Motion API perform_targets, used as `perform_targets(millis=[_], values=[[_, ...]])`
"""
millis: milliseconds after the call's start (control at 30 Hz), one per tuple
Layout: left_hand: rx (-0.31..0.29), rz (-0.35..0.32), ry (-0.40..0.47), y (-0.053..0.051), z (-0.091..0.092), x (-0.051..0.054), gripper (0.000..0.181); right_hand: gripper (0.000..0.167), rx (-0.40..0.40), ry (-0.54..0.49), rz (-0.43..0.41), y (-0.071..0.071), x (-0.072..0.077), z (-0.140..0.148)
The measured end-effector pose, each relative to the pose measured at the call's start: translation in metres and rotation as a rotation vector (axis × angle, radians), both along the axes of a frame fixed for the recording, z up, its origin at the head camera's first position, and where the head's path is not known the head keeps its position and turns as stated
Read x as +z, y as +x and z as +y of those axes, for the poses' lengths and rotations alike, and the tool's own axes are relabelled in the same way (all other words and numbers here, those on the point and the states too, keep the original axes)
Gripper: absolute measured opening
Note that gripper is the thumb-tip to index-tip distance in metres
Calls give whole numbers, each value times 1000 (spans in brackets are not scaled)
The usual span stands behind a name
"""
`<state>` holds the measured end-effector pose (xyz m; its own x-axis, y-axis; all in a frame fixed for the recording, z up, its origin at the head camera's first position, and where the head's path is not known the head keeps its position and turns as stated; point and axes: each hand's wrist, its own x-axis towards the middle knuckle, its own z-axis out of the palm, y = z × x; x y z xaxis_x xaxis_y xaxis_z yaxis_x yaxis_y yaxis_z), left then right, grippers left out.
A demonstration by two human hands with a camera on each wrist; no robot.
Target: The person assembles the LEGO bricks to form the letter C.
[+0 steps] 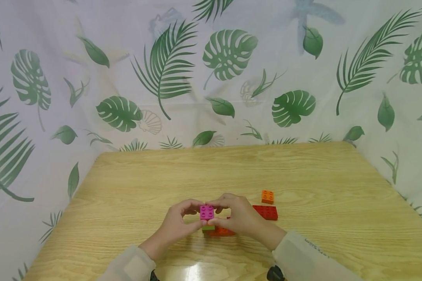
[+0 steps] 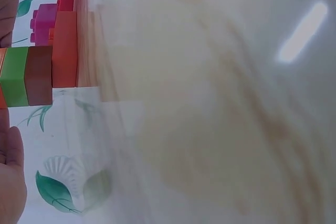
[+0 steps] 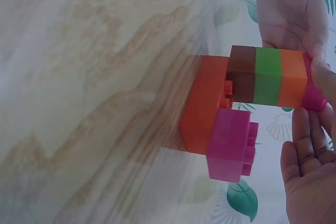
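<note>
A pink brick (image 1: 207, 212) tops a small upright stack. My left hand (image 1: 177, 218) pinches it between thumb and fingertips from the left, and my right hand (image 1: 240, 215) does likewise from the right. Below the pink brick, in the right wrist view, come an orange brick (image 3: 293, 78), a green brick (image 3: 268, 75) and a brown brick (image 3: 242, 73). The brown one stands on one end of a long orange-red brick (image 3: 202, 108) lying on the table. A magenta brick (image 3: 229, 142) sits on that same base beside the stack.
Behind my right hand a red brick (image 1: 267, 212) lies on the wooden table (image 1: 144, 175), with a small orange brick (image 1: 267, 197) just beyond it. A leaf-patterned cloth (image 1: 183, 128) hangs along the table's back and sides.
</note>
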<state>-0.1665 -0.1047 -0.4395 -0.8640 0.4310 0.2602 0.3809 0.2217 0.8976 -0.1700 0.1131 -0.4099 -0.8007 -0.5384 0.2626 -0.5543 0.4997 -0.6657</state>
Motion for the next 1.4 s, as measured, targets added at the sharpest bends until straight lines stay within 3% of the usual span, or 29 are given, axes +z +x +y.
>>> perform_targets(millis=[400, 800, 1033, 1400], values=[[45, -115, 26, 4, 2, 4, 30, 50, 43, -104, 45, 0, -11, 8], [59, -120, 1, 1, 2, 3, 28, 53, -36, -129, 41, -2, -17, 45], [69, -129, 8, 0, 2, 1, 28, 52, -93, -73, 70, -3, -25, 71], [68, -129, 5, 0, 2, 1, 28, 53, -196, 99, 145, -3, -37, 105]])
